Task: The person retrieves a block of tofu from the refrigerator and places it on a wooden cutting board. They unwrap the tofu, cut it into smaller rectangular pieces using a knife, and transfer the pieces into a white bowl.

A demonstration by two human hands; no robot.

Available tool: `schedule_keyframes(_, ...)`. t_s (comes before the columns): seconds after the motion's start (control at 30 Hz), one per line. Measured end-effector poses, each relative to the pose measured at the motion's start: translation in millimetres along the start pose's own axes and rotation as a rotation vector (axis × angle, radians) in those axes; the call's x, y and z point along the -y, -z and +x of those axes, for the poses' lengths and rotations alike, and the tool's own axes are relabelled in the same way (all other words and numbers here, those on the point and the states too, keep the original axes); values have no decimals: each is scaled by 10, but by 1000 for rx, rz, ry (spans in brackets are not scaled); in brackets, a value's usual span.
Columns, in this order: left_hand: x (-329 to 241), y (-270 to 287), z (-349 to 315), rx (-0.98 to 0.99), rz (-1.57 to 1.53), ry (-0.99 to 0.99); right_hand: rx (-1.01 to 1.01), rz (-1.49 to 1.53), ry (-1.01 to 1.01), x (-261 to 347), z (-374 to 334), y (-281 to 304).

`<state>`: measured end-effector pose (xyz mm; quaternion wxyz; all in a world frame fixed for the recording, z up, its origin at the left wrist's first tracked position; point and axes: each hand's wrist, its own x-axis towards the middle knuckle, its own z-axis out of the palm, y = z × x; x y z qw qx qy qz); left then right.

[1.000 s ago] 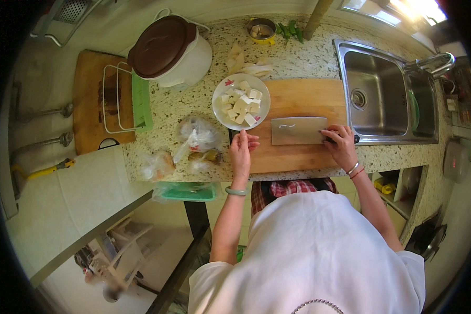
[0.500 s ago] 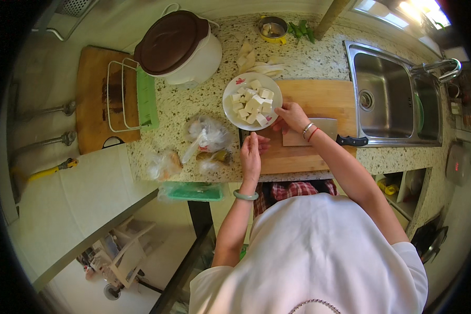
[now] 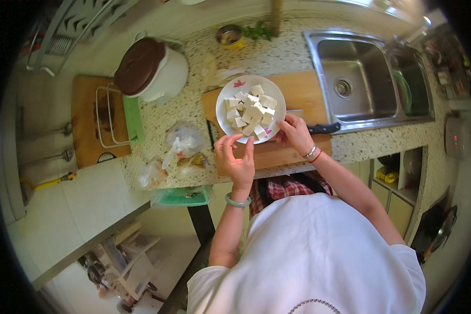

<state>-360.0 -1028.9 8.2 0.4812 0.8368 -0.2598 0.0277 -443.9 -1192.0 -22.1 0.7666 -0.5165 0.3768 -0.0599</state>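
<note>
A white plate (image 3: 225, 119) with pink flower marks carries several white tofu cubes (image 3: 250, 111). It appears raised over the wooden cutting board (image 3: 304, 93). My right hand (image 3: 296, 135) grips the plate's near right rim between thumb and fingers. At the near left rim is my left hand (image 3: 238, 161), its fingers spread and curved; whether the fingertips touch the plate I cannot tell. A cleaver with a black handle (image 3: 324, 128) lies on the board, its blade mostly hidden by the plate and my right hand.
A steel double sink (image 3: 357, 78) is at the right. To the left are plastic bags of food (image 3: 184, 142) and a white pot with a brown lid (image 3: 170, 76). A small bowl (image 3: 229, 36) and green peppers (image 3: 257, 31) sit at the back. A green tray (image 3: 180, 196) hangs below the counter edge.
The view has shifted, and the plate appears larger and closer, now covering more of the cleaver. My left hand has moved to the plate's rim and spread its fingers. My right hand keeps its grip.
</note>
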Motion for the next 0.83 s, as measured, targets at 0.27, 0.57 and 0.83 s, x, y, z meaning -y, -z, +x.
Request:
schedule_keyframes(0.27,-1173,-867,-485,297,202,-368,-258,-37,125,-231,-1122,1261)
schedule_keyframes(0.57,-2014,-2010,-1368,552,54,-530,-465,208,94,-770,-2204,2663)
schedule_keyframes(0.83,-2712,-2785,-1720,758,-274,-575,-717,458,143,-992,-2619,3681)
